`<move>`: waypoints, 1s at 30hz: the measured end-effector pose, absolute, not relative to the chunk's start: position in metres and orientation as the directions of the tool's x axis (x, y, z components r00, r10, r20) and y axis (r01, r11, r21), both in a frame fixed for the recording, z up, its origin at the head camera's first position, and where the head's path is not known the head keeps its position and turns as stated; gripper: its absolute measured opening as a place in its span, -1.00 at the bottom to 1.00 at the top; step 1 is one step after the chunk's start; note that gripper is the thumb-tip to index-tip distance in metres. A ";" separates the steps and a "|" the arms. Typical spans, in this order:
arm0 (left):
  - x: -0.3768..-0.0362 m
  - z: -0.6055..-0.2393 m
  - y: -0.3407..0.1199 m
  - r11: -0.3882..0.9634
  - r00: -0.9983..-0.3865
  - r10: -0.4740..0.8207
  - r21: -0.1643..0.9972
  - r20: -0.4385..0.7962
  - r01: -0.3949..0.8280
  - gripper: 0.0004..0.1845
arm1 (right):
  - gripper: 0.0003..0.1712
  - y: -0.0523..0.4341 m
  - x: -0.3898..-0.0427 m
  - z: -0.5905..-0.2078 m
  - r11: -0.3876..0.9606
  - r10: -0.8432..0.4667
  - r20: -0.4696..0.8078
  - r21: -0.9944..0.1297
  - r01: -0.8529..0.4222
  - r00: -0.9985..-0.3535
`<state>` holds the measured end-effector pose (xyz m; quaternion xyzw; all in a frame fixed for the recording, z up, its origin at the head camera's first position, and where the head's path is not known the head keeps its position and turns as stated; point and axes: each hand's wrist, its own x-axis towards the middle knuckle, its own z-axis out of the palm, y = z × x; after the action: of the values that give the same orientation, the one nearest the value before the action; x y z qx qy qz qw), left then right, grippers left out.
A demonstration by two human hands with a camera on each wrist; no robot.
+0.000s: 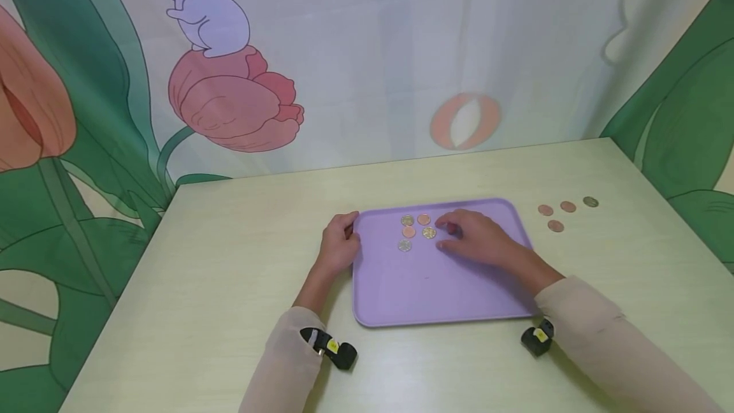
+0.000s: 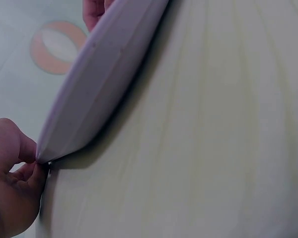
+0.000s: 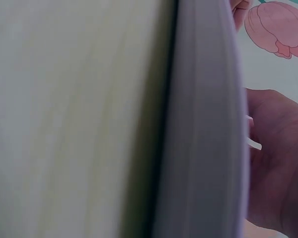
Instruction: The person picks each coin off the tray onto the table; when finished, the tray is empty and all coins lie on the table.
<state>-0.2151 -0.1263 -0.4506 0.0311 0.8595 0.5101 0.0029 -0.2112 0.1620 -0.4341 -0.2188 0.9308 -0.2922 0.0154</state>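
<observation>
My left hand (image 1: 339,244) grips the left edge of a purple tray (image 1: 395,298), its thumb on the rim; the left wrist view shows the fingers (image 2: 27,171) pinching the tray's corner. Near the tray's far side lie several coins: a silver coin (image 1: 404,245), copper coins (image 1: 408,232) and gold-coloured coins (image 1: 429,232). Over the tray, just right of these coins, is my right hand (image 1: 478,238), thumb and forefinger spread apart with no coin showing between them. In the right wrist view the tray's side wall (image 3: 203,124) hides most of its fingertips.
Right of the tray, three copper coins (image 1: 555,226) and a darker brass-coloured coin (image 1: 590,201) lie on the pale wooden table (image 1: 229,285). Behind the table's far edge hangs a printed curtain (image 1: 373,81). Small black wrist cameras (image 1: 537,338) sit at both sleeves.
</observation>
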 end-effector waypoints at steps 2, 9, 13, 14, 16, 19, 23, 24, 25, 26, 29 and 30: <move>-0.215 -0.450 -0.126 0.476 -0.998 0.055 0.878 0.026 0.049 -0.46 | -0.53 0.157 -0.214 -0.435 0.736 -0.396 0.084 -0.567 -0.370 -0.915; -0.214 -0.450 -0.126 0.480 -0.998 0.056 0.876 0.029 0.052 -0.45 | -0.63 0.146 -0.219 -0.442 0.756 -0.336 0.056 -0.579 -0.305 -0.940; -0.215 -0.451 -0.126 0.490 -0.998 0.055 0.870 0.029 0.052 -0.45 | -0.73 0.145 -0.220 -0.443 0.744 -0.327 0.075 -0.594 -0.306 -0.942; -0.215 -0.451 -0.127 0.493 -0.998 0.053 0.869 0.028 0.051 -0.45 | -0.75 0.144 -0.220 -0.443 0.740 -0.328 0.078 -0.598 -0.307 -0.941; -0.216 -0.450 -0.127 0.495 -0.998 0.051 0.868 0.028 0.049 -0.45 | -0.78 0.143 -0.221 -0.442 0.735 -0.332 0.078 -0.603 -0.310 -0.940; -0.216 -0.450 -0.127 0.493 -0.999 0.048 0.869 0.020 0.041 -0.45 | -0.80 0.142 -0.221 -0.441 0.739 -0.339 0.058 -0.602 -0.304 -0.939; -0.216 -0.451 -0.127 0.490 -0.999 0.052 0.871 0.013 0.037 -0.45 | -0.81 0.140 -0.222 -0.439 0.746 -0.349 0.032 -0.595 -0.299 -0.936; -0.216 -0.451 -0.127 0.492 -0.998 0.054 0.869 0.017 0.041 -0.45 | -0.81 0.140 -0.222 -0.438 0.747 -0.352 0.029 -0.594 -0.300 -0.936; -0.216 -0.451 -0.127 0.493 -0.998 0.054 0.869 0.020 0.044 -0.45 | -0.82 0.140 -0.223 -0.438 0.748 -0.357 0.029 -0.590 -0.305 -0.933; -0.216 -0.451 -0.127 0.489 -0.998 0.053 0.871 0.019 0.042 -0.45 | -0.82 0.140 -0.223 -0.437 0.749 -0.364 0.029 -0.585 -0.311 -0.931; -0.216 -0.451 -0.126 0.483 -0.998 0.053 0.874 0.026 0.048 -0.45 | -0.83 0.140 -0.224 -0.437 0.751 -0.381 0.024 -0.575 -0.325 -0.924; -0.215 -0.451 -0.126 0.482 -0.998 0.053 0.875 0.025 0.047 -0.45 | -0.83 0.140 -0.224 -0.437 0.750 -0.384 0.023 -0.575 -0.327 -0.923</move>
<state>-0.2155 -0.1264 -0.4512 0.0291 0.8609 0.5079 0.0027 -0.2239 0.1398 -0.4370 -0.1903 0.9343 -0.2976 0.0485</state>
